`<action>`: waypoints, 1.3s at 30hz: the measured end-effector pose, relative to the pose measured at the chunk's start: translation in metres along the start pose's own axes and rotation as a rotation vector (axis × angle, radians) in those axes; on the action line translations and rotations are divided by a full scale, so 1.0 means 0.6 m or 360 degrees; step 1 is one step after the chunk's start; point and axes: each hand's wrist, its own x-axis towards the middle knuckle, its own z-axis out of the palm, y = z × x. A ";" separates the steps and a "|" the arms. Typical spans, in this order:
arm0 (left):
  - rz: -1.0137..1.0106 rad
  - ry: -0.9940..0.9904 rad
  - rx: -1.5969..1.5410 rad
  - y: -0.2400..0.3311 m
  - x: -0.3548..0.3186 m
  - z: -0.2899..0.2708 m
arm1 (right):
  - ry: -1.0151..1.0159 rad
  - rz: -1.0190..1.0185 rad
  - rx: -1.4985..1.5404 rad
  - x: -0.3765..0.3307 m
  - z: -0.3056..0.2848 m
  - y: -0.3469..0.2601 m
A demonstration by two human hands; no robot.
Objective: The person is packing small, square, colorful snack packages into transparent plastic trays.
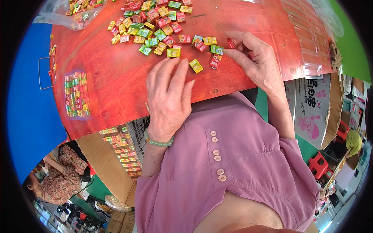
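Note:
My left hand (169,87) rests on the red table, fingers apart and holding nothing. Its fingertips reach just below a small yellow box (173,52), and another yellow box (196,66) lies to the right of them. My right hand (254,58) is curled, with a small red box (230,43) between its fingers. Its thumb tip meets the edge of a green box (217,49); a red box (215,61) lies just below that one. A loose pile of red, yellow and green boxes (155,23) spreads across the table beyond my hands.
Rows of packed boxes (77,94) lie at the table's left. Clear plastic trays (307,35) are stacked at the right. A bag of boxes (77,15) sits far left. Below the table stand an open carton (103,155) and another carton (314,108). A person (60,174) sits lower left.

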 end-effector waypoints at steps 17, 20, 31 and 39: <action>-0.0210 -0.0043 0.0233 -0.010 -0.022 -0.036 | -0.0133 -0.0196 -0.0481 -0.035 0.017 -0.017; -0.0137 -0.0085 0.0199 -0.005 -0.009 -0.030 | -0.0113 -0.0189 -0.0434 -0.035 0.025 -0.020; -0.0056 -0.0112 -0.0097 -0.003 0.034 0.010 | -0.0283 -0.0240 -0.0403 -0.026 0.028 -0.025; 0.0016 -0.0049 -0.0159 -0.009 0.045 0.022 | -0.0230 -0.0441 -0.0495 -0.024 0.044 -0.025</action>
